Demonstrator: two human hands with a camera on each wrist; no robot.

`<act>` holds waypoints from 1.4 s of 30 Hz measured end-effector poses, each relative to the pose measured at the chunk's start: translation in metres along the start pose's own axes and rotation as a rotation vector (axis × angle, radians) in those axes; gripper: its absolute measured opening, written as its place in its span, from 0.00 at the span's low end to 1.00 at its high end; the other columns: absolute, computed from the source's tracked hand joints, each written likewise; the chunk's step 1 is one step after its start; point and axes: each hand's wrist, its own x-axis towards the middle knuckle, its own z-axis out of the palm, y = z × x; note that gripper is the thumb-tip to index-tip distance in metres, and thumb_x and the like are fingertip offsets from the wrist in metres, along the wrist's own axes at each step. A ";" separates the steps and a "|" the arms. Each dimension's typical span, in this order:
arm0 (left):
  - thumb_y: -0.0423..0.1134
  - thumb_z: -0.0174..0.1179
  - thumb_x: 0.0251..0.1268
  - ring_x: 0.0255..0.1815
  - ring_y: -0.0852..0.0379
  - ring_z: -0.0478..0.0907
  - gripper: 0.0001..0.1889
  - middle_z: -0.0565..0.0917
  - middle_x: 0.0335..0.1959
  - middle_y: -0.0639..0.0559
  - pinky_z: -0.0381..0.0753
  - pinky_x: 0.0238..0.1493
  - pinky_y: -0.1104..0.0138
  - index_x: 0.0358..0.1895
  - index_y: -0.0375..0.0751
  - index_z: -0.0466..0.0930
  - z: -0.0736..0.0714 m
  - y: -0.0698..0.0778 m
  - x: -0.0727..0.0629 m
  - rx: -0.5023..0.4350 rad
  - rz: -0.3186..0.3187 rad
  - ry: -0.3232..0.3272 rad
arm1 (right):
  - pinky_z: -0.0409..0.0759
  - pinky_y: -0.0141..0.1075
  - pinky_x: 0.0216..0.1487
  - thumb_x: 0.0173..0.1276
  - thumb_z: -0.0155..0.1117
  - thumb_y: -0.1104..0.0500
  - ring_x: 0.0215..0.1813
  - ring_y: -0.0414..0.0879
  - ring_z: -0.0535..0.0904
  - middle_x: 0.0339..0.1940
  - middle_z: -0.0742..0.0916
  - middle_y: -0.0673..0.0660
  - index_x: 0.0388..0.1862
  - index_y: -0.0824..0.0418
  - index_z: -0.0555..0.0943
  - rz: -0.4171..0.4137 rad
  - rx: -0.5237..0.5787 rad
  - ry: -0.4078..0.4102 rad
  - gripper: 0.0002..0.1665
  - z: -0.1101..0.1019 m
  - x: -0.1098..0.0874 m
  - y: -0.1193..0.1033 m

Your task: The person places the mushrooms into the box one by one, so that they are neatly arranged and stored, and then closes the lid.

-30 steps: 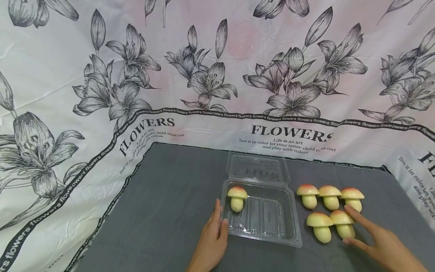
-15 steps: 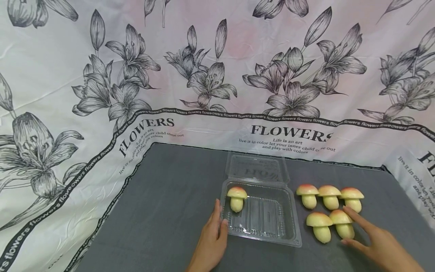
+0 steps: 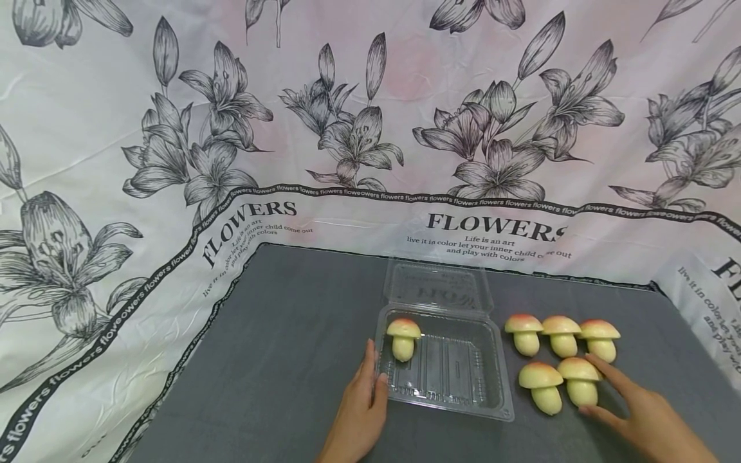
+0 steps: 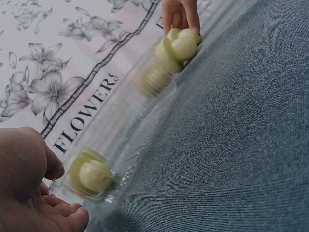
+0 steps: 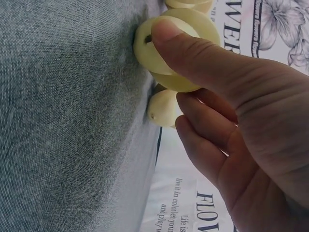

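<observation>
In the head view, my left hand (image 3: 360,399) holds the front left corner of an open clear plastic clamshell container (image 3: 463,406), its thumb and fingers at the rim. Inside, at the left, lies one toy mushroom (image 3: 404,341) with a yellow-red cap. To the right, my right hand (image 3: 642,408) grips the right mushroom (image 3: 581,381) of the front pair between thumb and fingers. The right wrist view shows its thumb pressed on that mushroom's stem (image 5: 149,53). The other front mushroom (image 3: 543,386) lies against its left side.
Three more mushrooms (image 3: 561,334) lie in a row behind the front pair. The container's lid (image 3: 440,286) is folded back toward the wall. A dark grey cloth (image 3: 278,360) covers the table, and a flower-printed sheet (image 3: 359,148) hangs behind and at the sides.
My right hand has shifted slightly left with the gripped mushroom, which has straightened. The neighbouring front mushroom has slid a little left too. My left hand and the container stay in place.
</observation>
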 end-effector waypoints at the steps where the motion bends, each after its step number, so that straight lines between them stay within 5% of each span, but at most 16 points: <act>1: 0.39 0.49 0.87 0.82 0.39 0.61 0.34 0.64 0.82 0.36 0.61 0.78 0.39 0.87 0.39 0.46 0.000 0.000 0.000 -0.002 -0.001 -0.001 | 0.80 0.70 0.38 0.61 0.83 0.47 0.41 0.74 0.86 0.48 0.86 0.80 0.81 0.61 0.63 0.003 -0.002 -0.003 0.56 0.000 0.000 0.000; 14: 0.40 0.48 0.88 0.82 0.39 0.61 0.34 0.64 0.82 0.36 0.61 0.77 0.39 0.87 0.41 0.45 0.000 0.000 -0.001 -0.009 0.006 -0.006 | 0.80 0.69 0.39 0.62 0.83 0.47 0.41 0.74 0.85 0.56 0.84 0.79 0.77 0.68 0.66 0.020 -0.014 0.015 0.54 0.000 -0.001 -0.001; 42: 0.40 0.47 0.88 0.83 0.40 0.58 0.35 0.62 0.83 0.37 0.60 0.78 0.39 0.88 0.43 0.43 -0.001 0.002 0.000 -0.042 -0.002 -0.024 | 0.79 0.70 0.36 0.64 0.81 0.44 0.40 0.80 0.84 0.56 0.81 0.86 0.79 0.72 0.61 0.077 -0.075 0.002 0.59 -0.019 0.003 -0.007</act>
